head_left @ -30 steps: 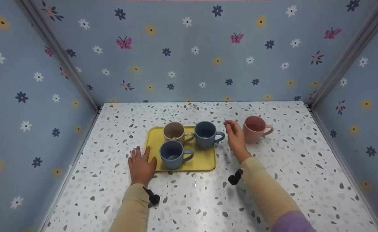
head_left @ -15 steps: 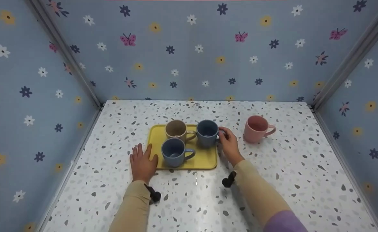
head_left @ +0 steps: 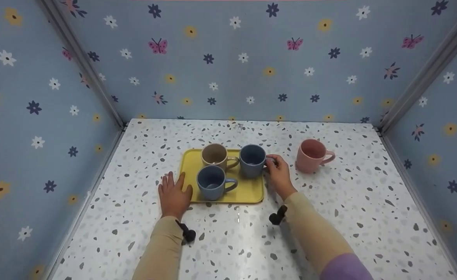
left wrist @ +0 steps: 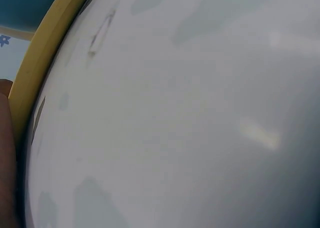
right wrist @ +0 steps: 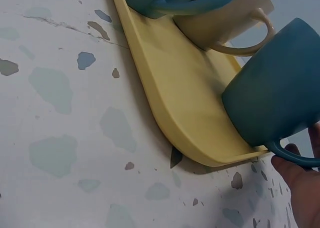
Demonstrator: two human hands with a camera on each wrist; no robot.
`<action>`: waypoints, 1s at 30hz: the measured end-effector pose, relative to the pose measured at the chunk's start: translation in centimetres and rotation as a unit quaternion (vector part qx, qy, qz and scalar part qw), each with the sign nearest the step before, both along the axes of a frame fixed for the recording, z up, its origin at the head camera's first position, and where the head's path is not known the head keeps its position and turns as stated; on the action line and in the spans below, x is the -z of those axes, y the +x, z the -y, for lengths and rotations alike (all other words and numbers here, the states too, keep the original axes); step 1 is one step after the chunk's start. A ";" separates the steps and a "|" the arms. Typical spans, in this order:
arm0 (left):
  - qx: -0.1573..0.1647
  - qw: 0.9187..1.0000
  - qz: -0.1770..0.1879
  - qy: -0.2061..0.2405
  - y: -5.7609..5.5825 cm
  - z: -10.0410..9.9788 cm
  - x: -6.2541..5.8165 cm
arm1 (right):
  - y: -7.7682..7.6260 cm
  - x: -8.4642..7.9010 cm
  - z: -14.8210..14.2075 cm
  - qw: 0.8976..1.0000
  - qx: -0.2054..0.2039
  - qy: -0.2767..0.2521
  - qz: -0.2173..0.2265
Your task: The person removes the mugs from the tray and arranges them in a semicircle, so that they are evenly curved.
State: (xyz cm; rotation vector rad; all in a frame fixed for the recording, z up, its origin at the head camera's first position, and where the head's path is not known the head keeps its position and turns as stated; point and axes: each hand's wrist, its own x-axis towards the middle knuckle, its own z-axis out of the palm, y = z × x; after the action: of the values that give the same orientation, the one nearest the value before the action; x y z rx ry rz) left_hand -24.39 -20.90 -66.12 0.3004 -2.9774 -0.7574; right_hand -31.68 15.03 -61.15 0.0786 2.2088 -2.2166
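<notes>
A yellow tray (head_left: 248, 197) carries three mugs. A beige mug (head_left: 214, 154) stands at its back, with a blue mug (head_left: 211, 186) in front. Another blue mug (head_left: 252, 163) stands at the tray's right side; its handle reaches past the rim. My right hand (head_left: 280, 177) pinches that handle, and the right wrist view shows its fingers at the handle (right wrist: 295, 158) while the mug sits on the tray (right wrist: 160, 88). Flat and spread, my left hand (head_left: 174, 200) rests at the tray's left edge, thumb beside the rim. Only a sliver of it shows in the left wrist view.
A pink mug (head_left: 310, 157) stands on the speckled table (head_left: 329, 233), right of the tray and just beyond my right hand. Flower-patterned walls (head_left: 244, 58) enclose the table at the back and both sides.
My right hand has moved left from beside the pink mug to the right-hand blue mug and taken its handle. The left hand stays at the tray's edge. The view has shifted slightly.
</notes>
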 end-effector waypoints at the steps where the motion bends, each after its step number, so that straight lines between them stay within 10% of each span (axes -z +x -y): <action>1: -0.001 1.000 0.001 0.000 0.0 0.0 0.1 | 0.0 -0.1 -0.1 1.000 -0.002 -0.009 0.003; 12: -0.004 1.000 0.005 -0.003 -0.1 0.3 0.6 | 0.6 -1.2 -1.0 0.998 0.004 -0.069 -0.003; 30: 0.000 1.000 -0.007 -0.004 -0.2 0.0 0.3 | 2.5 -1.7 -6.8 1.000 0.000 -0.029 -0.008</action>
State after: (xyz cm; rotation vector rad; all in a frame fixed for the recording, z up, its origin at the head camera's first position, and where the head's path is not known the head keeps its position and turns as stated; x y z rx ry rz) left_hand -24.63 -20.92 -66.40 0.2926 -2.9671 -0.7453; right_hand -29.13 21.86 -59.45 0.0610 2.1513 -2.2879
